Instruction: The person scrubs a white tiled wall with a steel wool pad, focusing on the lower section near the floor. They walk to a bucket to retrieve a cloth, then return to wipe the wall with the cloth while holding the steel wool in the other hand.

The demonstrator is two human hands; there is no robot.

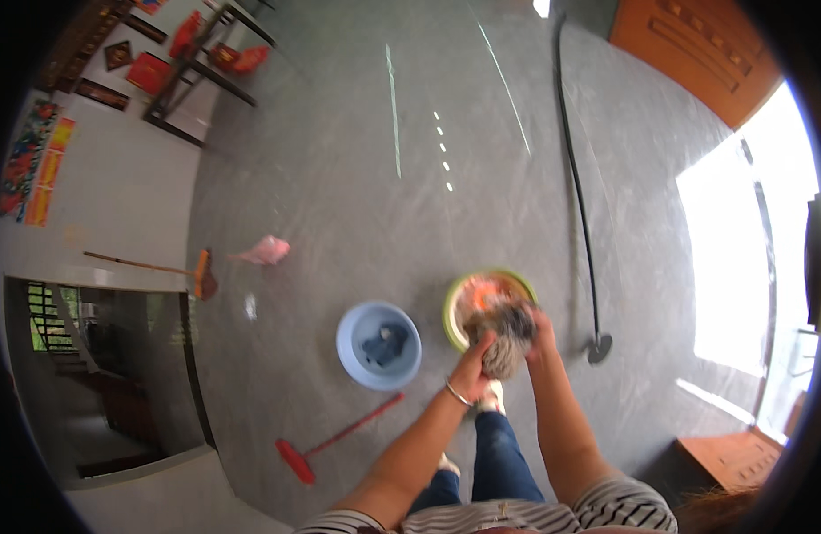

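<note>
My left hand [474, 370] and my right hand [542, 335] grip a shaggy grey-brown bundle of cloth [504, 357] between them. Its upper part is dark and blurred, so I cannot tell exactly what it is. They hold it over the near edge of a round basin with a yellow-green rim [448, 314]. Orange and whitish patches show inside that basin, blurred and partly covered by the bundle. To the left stands a light blue plastic basin [347, 350] with a dark blue cloth [386, 344] lying in it.
A red push broom [295, 460] lies at lower left, and a pink plastic bag [270, 250] farther off. Another broom [202, 274] is by the left wall. A long black pole with a rounded foot [600, 347] runs along the right. Orange wooden doors [701, 53] flank the bright doorway.
</note>
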